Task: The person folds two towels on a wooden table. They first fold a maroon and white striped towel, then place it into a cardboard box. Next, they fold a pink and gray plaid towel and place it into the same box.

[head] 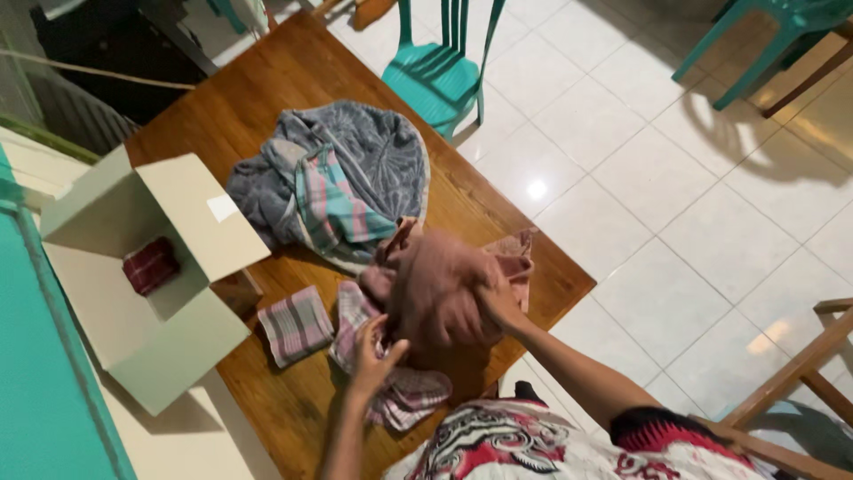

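Your right hand (499,300) is clamped on one pink cloth (435,284), fingers closed into its bunched fabric at the near right edge of the table (267,80). The cloth is crumpled into a lump held just above the tabletop; its long axis cannot be told, though one flap trails toward the right edge.

Your left hand (371,354) has its fingers curled and pinched on one checked cloth (391,382), which lies flat under the pink one. Its long axis runs from the table's middle toward the near edge.

Count on the table: one folded checked cloth (296,324), lying just left of your left hand and apart from it; one grey towel (373,151) heaped at the middle; one striped cloth (333,200) lying on top of the grey towel.

One open white box (133,293) sits at the left edge, overhanging the table. One dark red folded cloth (151,265) lies inside it.

Two green chairs stand on the tiled floor (640,178): one (440,71) at the far edge of the table, one (782,27) well apart at the far right.
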